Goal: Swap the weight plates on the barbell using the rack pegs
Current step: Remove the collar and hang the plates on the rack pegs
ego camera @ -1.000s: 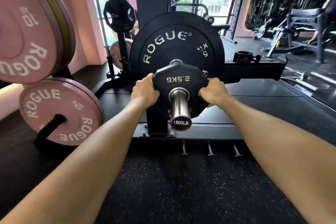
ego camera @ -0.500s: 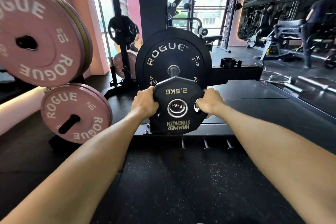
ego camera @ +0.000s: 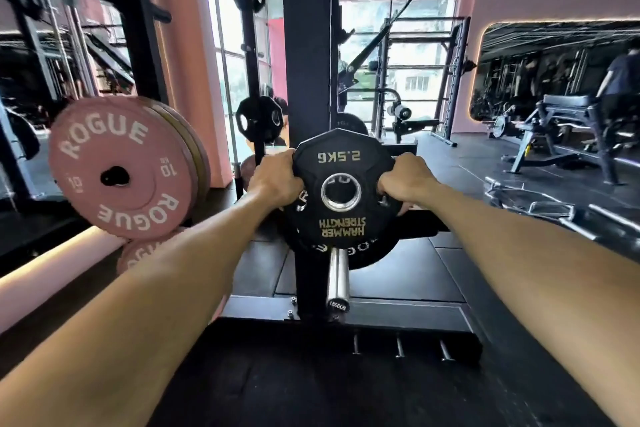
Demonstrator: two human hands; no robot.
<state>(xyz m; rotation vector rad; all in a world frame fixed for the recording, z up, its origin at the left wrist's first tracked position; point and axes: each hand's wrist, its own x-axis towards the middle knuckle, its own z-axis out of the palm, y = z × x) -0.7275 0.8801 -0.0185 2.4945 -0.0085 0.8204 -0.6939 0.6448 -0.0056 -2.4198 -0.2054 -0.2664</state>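
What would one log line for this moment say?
left hand: grips 2.5KG plate | right hand: grips it | plate: off barbell sleeve | black ROGUE plate: still on sleeve

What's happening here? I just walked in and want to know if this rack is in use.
A person is stripping the barbell. Both hands, left hand and right hand, grip the small 2.5 kg plate by its sides, clear of the barbell sleeve and held up above it. A larger black Rogue plate sits on the sleeve behind it. Pink 10 kg plates hang on the rack pegs to the left.

Matt black rubber 2.5 kg plate, shiny steel barbell sleeve, speckled rubber floor
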